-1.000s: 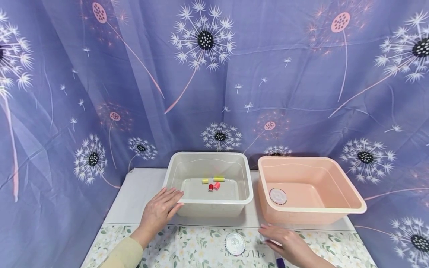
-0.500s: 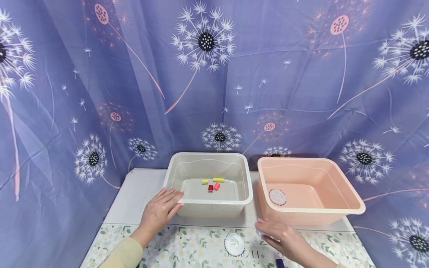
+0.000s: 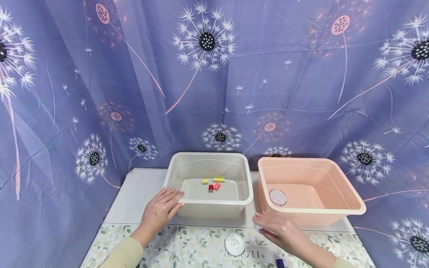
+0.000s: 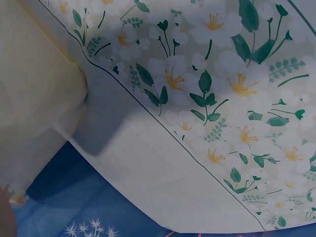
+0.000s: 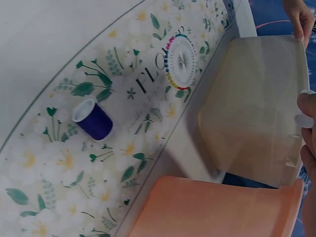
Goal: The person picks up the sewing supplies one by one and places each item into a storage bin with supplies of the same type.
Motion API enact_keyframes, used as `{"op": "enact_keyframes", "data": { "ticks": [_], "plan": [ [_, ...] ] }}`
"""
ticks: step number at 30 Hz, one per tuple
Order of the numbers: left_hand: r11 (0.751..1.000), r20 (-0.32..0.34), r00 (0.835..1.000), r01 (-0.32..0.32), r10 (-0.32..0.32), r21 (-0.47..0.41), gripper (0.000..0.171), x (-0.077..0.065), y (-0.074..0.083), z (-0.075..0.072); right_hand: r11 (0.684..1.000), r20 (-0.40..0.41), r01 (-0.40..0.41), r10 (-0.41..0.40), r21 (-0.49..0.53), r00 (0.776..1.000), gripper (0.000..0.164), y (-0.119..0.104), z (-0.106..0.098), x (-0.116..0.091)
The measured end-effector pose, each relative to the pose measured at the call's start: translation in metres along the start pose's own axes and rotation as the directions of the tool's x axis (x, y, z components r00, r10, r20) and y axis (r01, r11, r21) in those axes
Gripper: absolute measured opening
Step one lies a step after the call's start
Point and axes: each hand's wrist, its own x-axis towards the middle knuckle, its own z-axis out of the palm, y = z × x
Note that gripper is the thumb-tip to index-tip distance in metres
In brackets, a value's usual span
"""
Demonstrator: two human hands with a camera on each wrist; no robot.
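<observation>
My left hand (image 3: 162, 206) rests on the front left rim of the grey bin (image 3: 214, 208), its fingers fairly straight. In that bin lie a red spool (image 3: 210, 188), a pink spool (image 3: 217, 186) and two yellow thread spools (image 3: 219, 179). My right hand (image 3: 281, 230) pinches a small spool with white ends (image 5: 303, 120), mostly hidden by the fingers. It is in front of the gap between the bins, close to the peach bin (image 3: 311, 217). A purple thread spool (image 5: 95, 120) lies on the table below this hand.
One round pin wheel (image 3: 234, 244) with coloured pin heads lies on the floral cloth (image 3: 197, 242). Another pin wheel (image 3: 277, 197) is inside the peach bin. Behind the bins hangs a blue dandelion curtain (image 3: 187, 123).
My right hand has moved left and slightly away from me with the white-ended spool, leaving more of the purple spool's surroundings uncovered. The left hand stays on the grey bin's rim.
</observation>
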Motion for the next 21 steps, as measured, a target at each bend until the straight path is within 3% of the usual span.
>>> {"op": "enact_keyframes", "data": {
  "ticks": [21],
  "plan": [
    [1.000,0.001,1.000,-0.012,0.012,-0.007,0.062,0.000,-0.002,0.001,1.000,0.011,0.021,-0.021,0.000,1.000,0.041,0.013,-0.016,0.038]
  ]
}}
